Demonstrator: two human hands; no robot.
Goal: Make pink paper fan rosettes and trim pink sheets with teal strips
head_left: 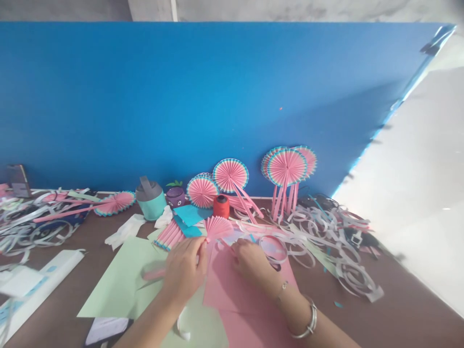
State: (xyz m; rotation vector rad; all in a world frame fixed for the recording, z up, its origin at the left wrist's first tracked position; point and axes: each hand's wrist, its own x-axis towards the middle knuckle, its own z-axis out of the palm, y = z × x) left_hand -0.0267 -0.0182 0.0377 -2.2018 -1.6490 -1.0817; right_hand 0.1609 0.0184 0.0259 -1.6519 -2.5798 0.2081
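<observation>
My left hand (186, 266) pinches the gathered lower end of a small pleated pink paper fan (218, 227), its folds spread upward. To its right, my right hand (250, 258) is closed above pink paper sheets (224, 285), with its fingers curled; whether something thin is between them I cannot make out. Light green paper sheets (112, 280) lie under and left of my left hand. A blurred pink object (154, 274) shows beside that hand. Pleated pink strips with blue edges (170, 236) and blue paper (192, 215) lie just behind, near a red thread spool (221, 207).
Finished round fans (288, 166) lean on the blue partition (217, 96); another fan (115, 203) lies left. A teal cup (151, 200) and a purple pot (176, 195) stand at the back. Curled paper strips (348, 261) heap at right, more at left. A phone (19, 181) stands far left.
</observation>
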